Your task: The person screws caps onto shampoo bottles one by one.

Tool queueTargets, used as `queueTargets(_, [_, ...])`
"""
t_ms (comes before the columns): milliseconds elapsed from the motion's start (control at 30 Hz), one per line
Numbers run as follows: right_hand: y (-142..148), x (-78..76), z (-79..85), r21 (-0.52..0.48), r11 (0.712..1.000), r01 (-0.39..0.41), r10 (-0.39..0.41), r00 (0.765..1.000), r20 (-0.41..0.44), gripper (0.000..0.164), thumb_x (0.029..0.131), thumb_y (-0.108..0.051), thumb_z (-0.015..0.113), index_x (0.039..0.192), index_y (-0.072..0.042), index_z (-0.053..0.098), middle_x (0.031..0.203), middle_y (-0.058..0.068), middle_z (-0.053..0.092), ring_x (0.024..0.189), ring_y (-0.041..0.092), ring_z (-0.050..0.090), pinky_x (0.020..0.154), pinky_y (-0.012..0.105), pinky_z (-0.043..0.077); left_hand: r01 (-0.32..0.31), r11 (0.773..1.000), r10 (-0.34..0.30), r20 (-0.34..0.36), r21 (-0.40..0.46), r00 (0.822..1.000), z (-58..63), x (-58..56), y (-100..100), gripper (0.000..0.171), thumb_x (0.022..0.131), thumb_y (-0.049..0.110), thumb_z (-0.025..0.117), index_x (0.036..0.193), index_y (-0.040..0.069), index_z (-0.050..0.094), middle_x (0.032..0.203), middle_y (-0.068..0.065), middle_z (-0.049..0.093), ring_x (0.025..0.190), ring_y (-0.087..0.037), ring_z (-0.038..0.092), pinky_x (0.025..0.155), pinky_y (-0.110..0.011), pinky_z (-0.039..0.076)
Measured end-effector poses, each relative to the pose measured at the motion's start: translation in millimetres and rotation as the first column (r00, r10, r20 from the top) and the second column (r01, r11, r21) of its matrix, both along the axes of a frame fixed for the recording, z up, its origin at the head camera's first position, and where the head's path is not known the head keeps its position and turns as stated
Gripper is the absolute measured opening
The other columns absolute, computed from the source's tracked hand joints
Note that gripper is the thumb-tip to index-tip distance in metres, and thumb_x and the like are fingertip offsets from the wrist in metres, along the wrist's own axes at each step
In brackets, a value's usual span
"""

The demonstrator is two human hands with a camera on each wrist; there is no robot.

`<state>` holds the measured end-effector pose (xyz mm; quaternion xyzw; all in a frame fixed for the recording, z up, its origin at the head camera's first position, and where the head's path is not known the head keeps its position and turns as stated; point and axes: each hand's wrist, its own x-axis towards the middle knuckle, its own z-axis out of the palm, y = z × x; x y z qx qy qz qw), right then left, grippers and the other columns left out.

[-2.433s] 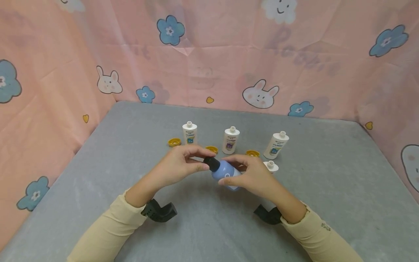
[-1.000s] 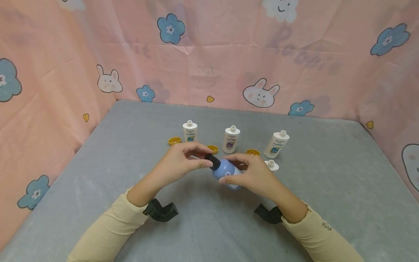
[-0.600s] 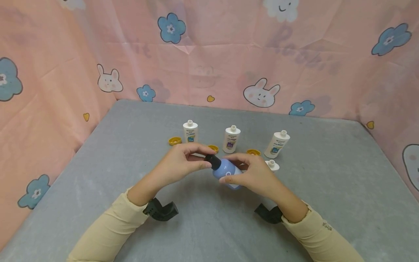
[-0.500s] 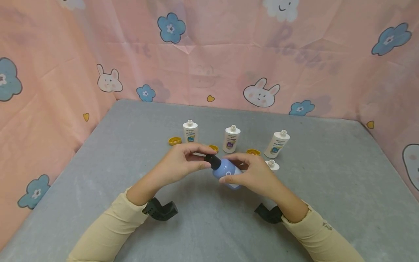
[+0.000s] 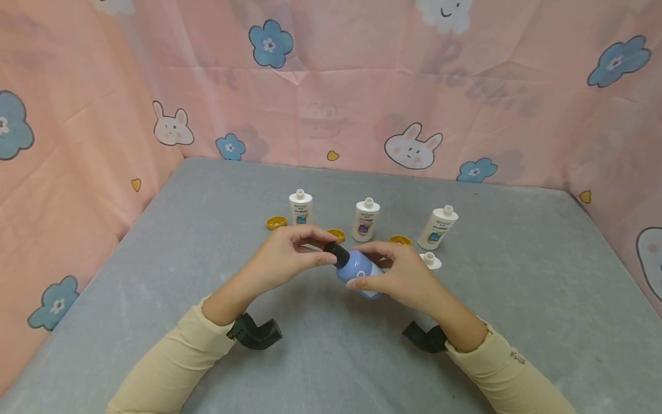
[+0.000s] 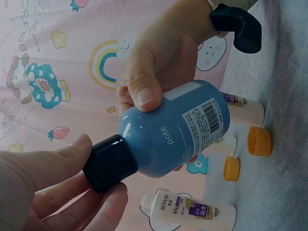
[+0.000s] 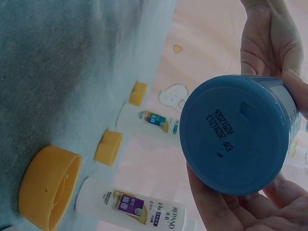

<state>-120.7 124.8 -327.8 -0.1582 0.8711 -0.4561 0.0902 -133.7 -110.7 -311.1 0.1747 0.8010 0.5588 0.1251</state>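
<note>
A blue bottle with a black cap is held tilted above the table, its capped end pointing up and to the left. My left hand pinches the cap between thumb and fingers. Around the bottle's body, my right hand keeps its grip. The left wrist view shows the label side of the blue bottle, and the cap sits on the neck. In the right wrist view the round base of the bottle faces the camera, with printed date text.
White bottles with bare necks stand behind the hands: one at left, one in the middle, one at right. Another white bottle is partly hidden by the right hand. Yellow caps lie between them on the grey table.
My left thumb and fingers shift slightly back and forth round the black cap, which turns a little with them. The right hand and the blue bottle stay almost in place.
</note>
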Motion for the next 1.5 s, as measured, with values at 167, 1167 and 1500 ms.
queueTargets(167, [0.4,-0.2,-0.2,0.003,1.000,-0.002,0.002,1.000,-0.011,0.051,0.076,-0.027,0.087,0.120,-0.008,0.070,0.118,0.010,0.070,0.102,0.023,0.065,0.092,0.045,0.059,0.020,1.000,-0.020,0.001,0.011,1.000,-0.8,-0.3,-1.3,0.033,0.087,0.014,0.077,0.119,0.007,0.071,0.121,-0.011,0.069,0.094,-0.018,0.074,0.086,-0.032,0.060])
queueTargets(1167, [0.7,-0.3,-1.1,-0.008,1.000,-0.002,0.002,1.000,0.002,0.051,0.075,-0.026,0.088,0.120,-0.009,0.070,0.118,0.009,0.070,0.101,0.023,0.065,0.091,0.043,0.059,0.011,1.000,-0.011,-0.031,-0.002,0.999,1.2,0.7,-0.6,0.032,0.087,0.014,0.077,0.118,0.005,0.072,0.119,-0.011,0.071,0.099,-0.021,0.071,0.085,-0.031,0.061])
queueTargets(1500, [1.8,0.0,1.3,-0.012,1.000,0.018,-0.018,1.000,0.001,0.052,0.075,-0.028,0.088,0.120,-0.010,0.069,0.119,0.008,0.069,0.102,0.022,0.066,0.091,0.042,0.058,0.001,0.998,-0.002,0.019,0.066,1.000,-1.7,1.0,3.6,0.035,0.088,0.016,0.076,0.121,0.010,0.068,0.125,-0.006,0.069,0.110,-0.019,0.068,0.090,-0.030,0.059])
